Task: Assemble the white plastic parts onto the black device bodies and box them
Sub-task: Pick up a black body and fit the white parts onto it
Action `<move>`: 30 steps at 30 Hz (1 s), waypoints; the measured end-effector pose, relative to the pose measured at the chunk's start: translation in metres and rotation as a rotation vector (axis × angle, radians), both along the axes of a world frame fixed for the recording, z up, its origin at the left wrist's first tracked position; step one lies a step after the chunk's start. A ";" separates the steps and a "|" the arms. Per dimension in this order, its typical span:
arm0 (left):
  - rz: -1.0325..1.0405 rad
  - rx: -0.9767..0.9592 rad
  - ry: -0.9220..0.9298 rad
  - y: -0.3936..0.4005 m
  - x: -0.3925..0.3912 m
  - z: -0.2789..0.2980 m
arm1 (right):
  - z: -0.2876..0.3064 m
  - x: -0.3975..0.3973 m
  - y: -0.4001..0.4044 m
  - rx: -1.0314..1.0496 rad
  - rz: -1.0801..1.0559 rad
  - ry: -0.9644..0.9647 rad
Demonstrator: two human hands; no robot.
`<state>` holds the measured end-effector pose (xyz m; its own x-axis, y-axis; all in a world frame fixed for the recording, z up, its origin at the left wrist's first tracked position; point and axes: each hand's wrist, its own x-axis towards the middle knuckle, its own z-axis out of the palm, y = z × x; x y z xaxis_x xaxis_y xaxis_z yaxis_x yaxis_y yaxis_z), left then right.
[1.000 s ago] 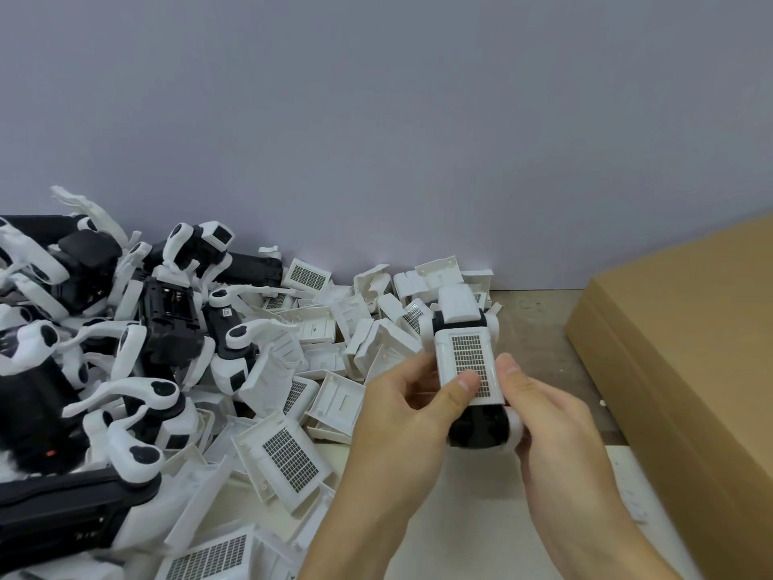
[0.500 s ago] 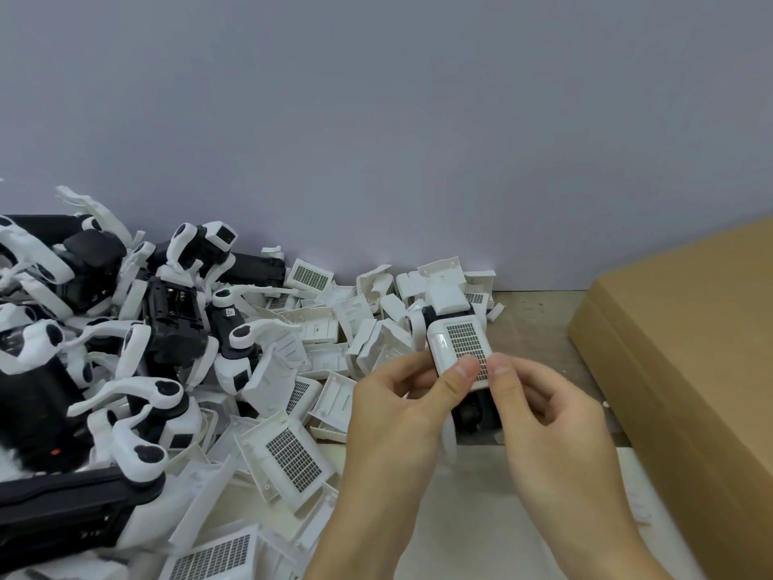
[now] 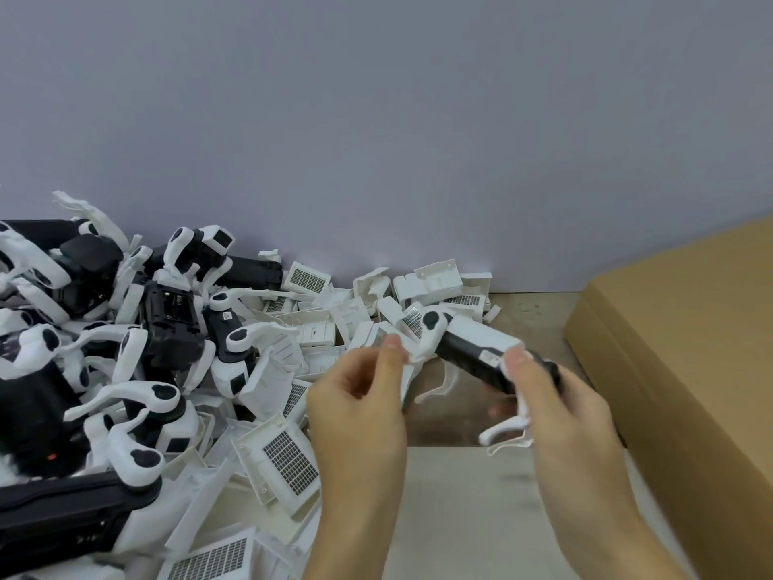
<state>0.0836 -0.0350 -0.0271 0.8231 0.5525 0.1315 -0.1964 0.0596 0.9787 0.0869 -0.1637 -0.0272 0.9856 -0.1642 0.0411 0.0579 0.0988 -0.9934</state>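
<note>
Assembly looks far from finished: both hands, left hand point(image 3: 359, 395) and right hand point(image 3: 556, 395), hold with curled fingers one black device body with white plastic parts point(image 3: 468, 345) at frame centre, beside the brown cardboard box point(image 3: 686, 337), while heaped loose white grille covers point(image 3: 288, 458) wait at left.

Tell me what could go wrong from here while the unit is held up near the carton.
1. The thin white leg dangles below the right hand and may snag the cardboard box edge.
2. The left hand only pinches a white leg; that grip could slip or strain the joint.
3. The device hangs over the loose white grille covers; a drop could scatter them.
</note>
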 end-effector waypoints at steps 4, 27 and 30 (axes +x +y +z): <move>0.049 -0.069 -0.039 0.009 -0.002 0.004 | 0.015 0.006 -0.007 0.358 0.195 0.334; -0.330 -0.306 0.086 0.024 -0.006 0.009 | 0.012 0.010 -0.043 -0.305 0.535 0.169; -0.269 -0.279 0.097 0.022 -0.007 0.010 | 0.016 0.009 -0.048 -0.351 0.622 0.181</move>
<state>0.0763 -0.0125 -0.0171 0.9445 0.3190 -0.0785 -0.0449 0.3620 0.9311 0.0962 -0.2120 -0.0116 0.8883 0.4207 -0.1842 -0.0736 -0.2655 -0.9613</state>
